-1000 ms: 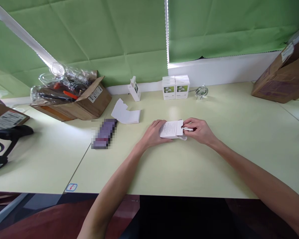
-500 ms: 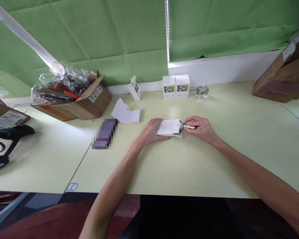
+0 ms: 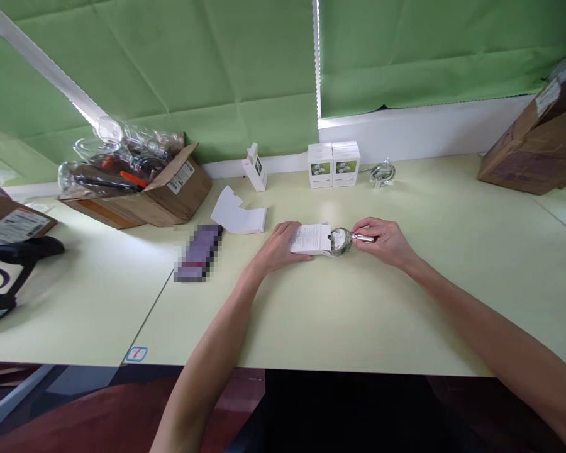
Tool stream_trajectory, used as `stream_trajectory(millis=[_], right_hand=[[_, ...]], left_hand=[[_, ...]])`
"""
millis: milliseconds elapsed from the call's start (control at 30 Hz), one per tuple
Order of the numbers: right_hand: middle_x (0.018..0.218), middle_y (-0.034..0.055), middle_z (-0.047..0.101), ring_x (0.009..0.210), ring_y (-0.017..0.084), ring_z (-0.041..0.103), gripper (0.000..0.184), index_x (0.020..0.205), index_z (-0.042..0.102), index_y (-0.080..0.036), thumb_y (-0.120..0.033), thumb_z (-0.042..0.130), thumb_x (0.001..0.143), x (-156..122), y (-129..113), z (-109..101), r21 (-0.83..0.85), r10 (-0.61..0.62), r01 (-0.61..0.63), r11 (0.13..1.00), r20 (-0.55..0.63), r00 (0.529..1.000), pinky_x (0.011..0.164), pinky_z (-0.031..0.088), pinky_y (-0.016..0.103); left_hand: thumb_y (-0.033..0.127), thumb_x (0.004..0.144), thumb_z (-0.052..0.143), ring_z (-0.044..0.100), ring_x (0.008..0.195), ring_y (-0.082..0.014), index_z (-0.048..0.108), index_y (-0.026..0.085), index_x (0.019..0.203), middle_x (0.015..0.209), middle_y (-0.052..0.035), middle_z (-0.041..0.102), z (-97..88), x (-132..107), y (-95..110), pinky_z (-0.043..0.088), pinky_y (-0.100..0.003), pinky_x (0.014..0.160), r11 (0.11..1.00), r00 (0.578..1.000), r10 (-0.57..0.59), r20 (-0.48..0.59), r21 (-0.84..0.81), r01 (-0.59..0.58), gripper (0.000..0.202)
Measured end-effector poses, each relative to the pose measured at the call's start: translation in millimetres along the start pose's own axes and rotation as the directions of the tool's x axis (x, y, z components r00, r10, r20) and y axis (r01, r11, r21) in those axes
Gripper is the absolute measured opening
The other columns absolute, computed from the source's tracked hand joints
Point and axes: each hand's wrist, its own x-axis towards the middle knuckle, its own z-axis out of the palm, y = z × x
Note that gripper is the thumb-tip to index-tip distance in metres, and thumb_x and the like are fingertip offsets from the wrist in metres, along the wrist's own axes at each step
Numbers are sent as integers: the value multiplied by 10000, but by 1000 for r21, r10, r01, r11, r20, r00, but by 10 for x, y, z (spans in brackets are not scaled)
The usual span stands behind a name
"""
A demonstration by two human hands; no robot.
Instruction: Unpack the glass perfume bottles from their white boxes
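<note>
My left hand (image 3: 277,246) grips a small white box (image 3: 309,239) printed with fine grey text, lying sideways above the table. From the box's right end, past its raised flap, protrudes a coiled clear cable (image 3: 341,241) with a silver end piece. The fingertips of my right hand (image 3: 385,241) pinch that silver end piece. Part of the coil still sits within the box's mouth. A similar coil (image 3: 383,173) lies at the back of the table. What the coil's centre is, I cannot make out.
Two white picture boxes (image 3: 333,166) stand at the back, with a narrow opened box (image 3: 255,170) to their left. A folded white carton piece (image 3: 240,214) lies near a blurred-out phone-shaped object (image 3: 199,253). Cardboard boxes (image 3: 170,195) flank both sides; a black scanner-like device (image 3: 9,277) is far left.
My left hand and the box have shifted slightly left, and my right hand slightly right. More of the coiled cable now shows outside the box.
</note>
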Motion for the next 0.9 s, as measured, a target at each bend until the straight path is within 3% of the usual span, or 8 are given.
stream_trajectory(millis=[433,667,767,900], right_hand=[[845,37,701,526,103,478,175,604,664,-203,-230,633,774,42,-126,-185,-296,-112,126,947,62,992,527,361,284],[785,29,691,500,109,467,206,524,620,-207,-215,652,728,186,-194,-299,-456,-69,98,885,79,994,499,312,294],[628,25,574,462,108,407,323,469,536,-214,-279,708,735,312,-231,-311,-508,-47,104,855,123,991,473,222,302],[470,-37,246,416,90,250,566,432,309,-242,-290,826,656,511,-279,-243,-614,39,110,782,225,974,493,126,323]], left_hand=[[609,676,801,459,1336,-345,468,230,1361,1395,-120,532,-37,-1,62,457,-478,1053,1000,1000,-11,16,8,11,850],[617,674,797,479,1319,-349,468,236,1365,1401,-123,523,-71,3,65,448,-473,1059,995,998,-57,4,-80,57,855],[592,687,792,554,1222,-327,455,220,1371,1354,-123,553,-94,8,38,492,-437,989,976,992,-118,-31,-186,111,849],[571,753,729,625,1077,-270,442,193,1362,1240,-107,605,-104,20,1,541,-355,840,931,984,-176,-37,-331,154,772]])
